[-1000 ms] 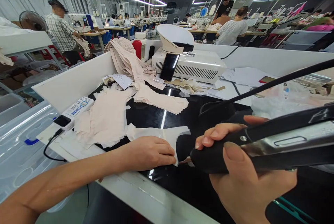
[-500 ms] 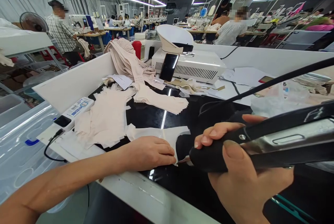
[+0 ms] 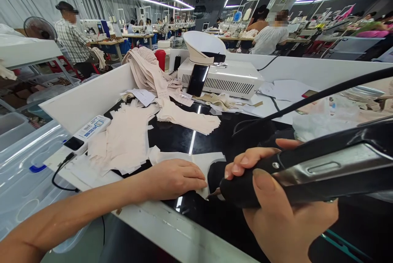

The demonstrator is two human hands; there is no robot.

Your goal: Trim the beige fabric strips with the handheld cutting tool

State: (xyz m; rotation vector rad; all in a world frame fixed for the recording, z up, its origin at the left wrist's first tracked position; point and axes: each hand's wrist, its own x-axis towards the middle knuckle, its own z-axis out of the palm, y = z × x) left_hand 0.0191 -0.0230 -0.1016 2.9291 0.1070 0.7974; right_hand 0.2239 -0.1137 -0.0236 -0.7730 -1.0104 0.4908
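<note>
My left hand lies flat, fingers stretched out, pressing down a pale fabric piece on the glossy black tabletop. My right hand is wrapped around a black corded handheld tool with a silver metal lever along its side. The tool's small metal tip points left, at the fabric's lower right corner, just beyond my left fingertips. Whether it touches the cloth I cannot tell. To the left lies a spread of pale pink cut pieces; another pink stack sits beyond my left hand.
A black cable crosses above the right side. At the back, a white vented box carries a white cap-like item, with a phone leaning in front. A white power bank lies on the left edge. Co-workers sit farther off.
The tool in my right hand has shifted slightly left and down, its tip lower by the fabric's corner. My left hand stays in place on the cloth.
</note>
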